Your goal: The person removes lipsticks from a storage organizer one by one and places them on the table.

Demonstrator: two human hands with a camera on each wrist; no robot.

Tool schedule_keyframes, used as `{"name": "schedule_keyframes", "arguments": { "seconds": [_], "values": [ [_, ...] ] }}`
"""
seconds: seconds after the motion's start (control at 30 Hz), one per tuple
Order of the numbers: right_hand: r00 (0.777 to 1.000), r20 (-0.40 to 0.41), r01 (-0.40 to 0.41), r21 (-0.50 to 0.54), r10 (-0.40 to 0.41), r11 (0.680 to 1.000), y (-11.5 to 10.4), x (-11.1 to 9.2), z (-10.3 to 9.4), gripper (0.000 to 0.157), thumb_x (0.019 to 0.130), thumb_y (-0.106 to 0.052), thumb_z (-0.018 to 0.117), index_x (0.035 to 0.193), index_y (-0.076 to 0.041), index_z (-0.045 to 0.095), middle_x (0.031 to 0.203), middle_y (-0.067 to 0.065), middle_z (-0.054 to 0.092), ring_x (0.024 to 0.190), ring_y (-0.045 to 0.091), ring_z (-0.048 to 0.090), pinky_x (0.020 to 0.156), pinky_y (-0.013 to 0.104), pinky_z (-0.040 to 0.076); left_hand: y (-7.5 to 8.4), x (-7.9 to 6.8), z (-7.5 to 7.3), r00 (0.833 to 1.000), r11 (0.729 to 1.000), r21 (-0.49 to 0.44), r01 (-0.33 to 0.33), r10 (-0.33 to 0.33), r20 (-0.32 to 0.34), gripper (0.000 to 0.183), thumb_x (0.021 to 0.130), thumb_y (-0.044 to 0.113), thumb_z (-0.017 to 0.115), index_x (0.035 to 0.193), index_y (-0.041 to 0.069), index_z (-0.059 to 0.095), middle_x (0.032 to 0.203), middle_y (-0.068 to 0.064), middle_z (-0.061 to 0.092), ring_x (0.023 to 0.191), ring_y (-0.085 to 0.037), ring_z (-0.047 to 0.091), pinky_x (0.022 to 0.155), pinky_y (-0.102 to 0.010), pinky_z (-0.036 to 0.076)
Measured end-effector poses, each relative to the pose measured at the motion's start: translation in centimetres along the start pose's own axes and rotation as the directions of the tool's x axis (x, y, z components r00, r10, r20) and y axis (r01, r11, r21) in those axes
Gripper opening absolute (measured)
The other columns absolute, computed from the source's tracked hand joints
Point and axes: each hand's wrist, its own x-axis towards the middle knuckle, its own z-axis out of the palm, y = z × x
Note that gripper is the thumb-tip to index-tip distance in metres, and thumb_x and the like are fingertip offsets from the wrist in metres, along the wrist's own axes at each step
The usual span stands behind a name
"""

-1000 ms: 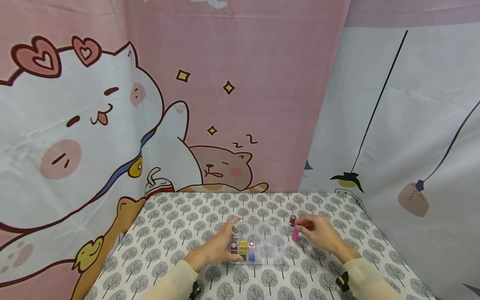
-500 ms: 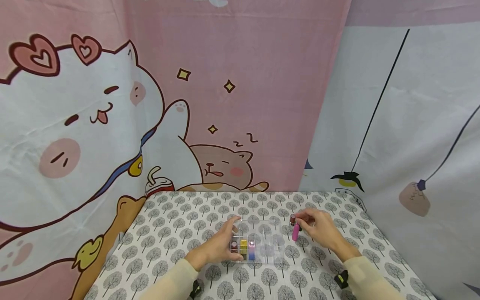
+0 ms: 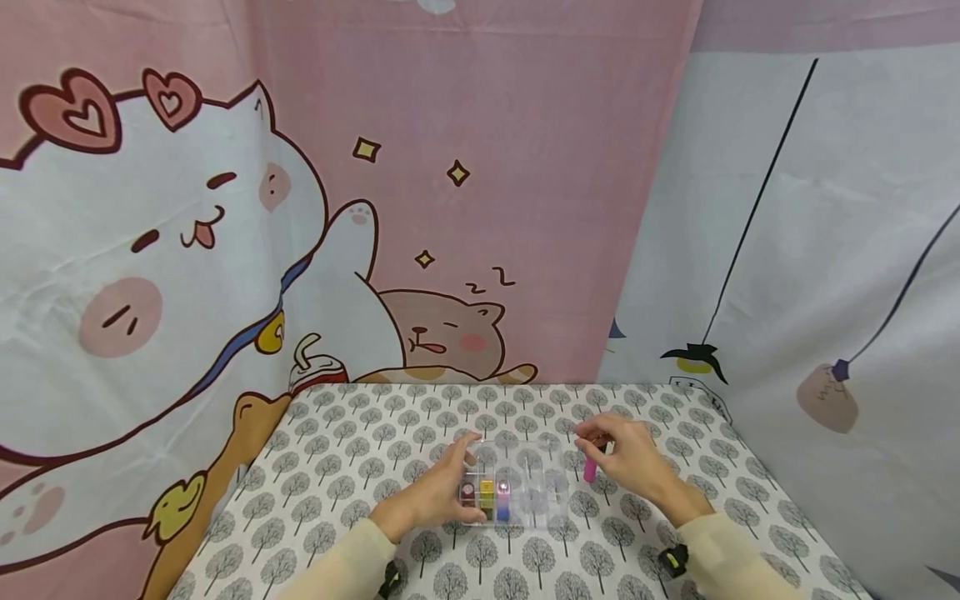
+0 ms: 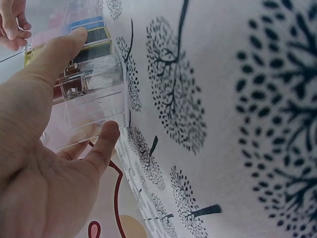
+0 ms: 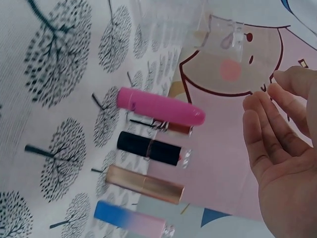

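Observation:
My left hand [image 3: 431, 496] grips the left end of a clear compartmented organizer [image 3: 553, 508], thumb at the near side and fingers at the far side. In its near row stand a dark red lipstick [image 3: 468, 492], a yellow one [image 3: 487, 493] and a pink-and-blue one [image 3: 503, 504]. To the right of the box, my right hand [image 3: 633, 461] hovers beside a bright pink tube [image 5: 158, 106], fingers loosely bent with nothing between them. Past the pink tube, the right wrist view shows a brown-red lipstick [image 5: 178, 128], partly hidden, and a black one [image 5: 148, 148].
Upright in the same row are a gold lipstick tube [image 5: 143, 183] and a blue-to-pink tube [image 5: 129, 218], hidden behind my right hand in the head view. A tree-print cloth [image 3: 405, 417] covers the table. Cartoon-printed curtains [image 3: 525, 208] hang behind and at the sides.
My right hand has shifted slightly left and now covers the brown-red lipstick in the head view. The left hand and organizer have stayed put.

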Motion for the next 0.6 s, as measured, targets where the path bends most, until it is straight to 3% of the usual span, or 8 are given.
{"name": "schedule_keyframes", "arguments": {
  "seconds": [0.4, 0.6],
  "values": [
    [0.998, 0.061, 0.028, 0.037, -0.03, 0.999, -2.0, 0.3, 0.8, 0.023, 0.102, -0.012, 0.09, 0.124, -0.017, 0.085, 0.113, 0.0, 0.086, 0.095, 0.001, 0.078, 0.083, 0.034, 0.074, 0.1, 0.0, 0.1, 1.0, 1.0, 0.016, -0.002, 0.002, -0.003, 0.138, 0.083, 0.037, 0.106, 0.185, 0.033, 0.013, 0.16, -0.013, 0.061, 0.126, -0.027, 0.073, 0.117, -0.058, 0.066],
    [0.992, 0.062, 0.102, 0.079, -0.107, 0.992, -2.1, 0.3, 1.6, 0.024, 0.101, -0.011, 0.09, 0.124, -0.013, 0.085, 0.114, 0.005, 0.087, 0.096, 0.004, 0.079, 0.076, 0.034, 0.073, 0.1, 0.0, 0.0, 1.0, 1.0, 0.013, 0.006, -0.006, 0.004, 0.138, 0.084, 0.036, 0.106, 0.185, 0.03, 0.013, 0.161, -0.014, 0.06, 0.128, -0.027, 0.073, 0.118, -0.057, 0.065]
  ]
}}
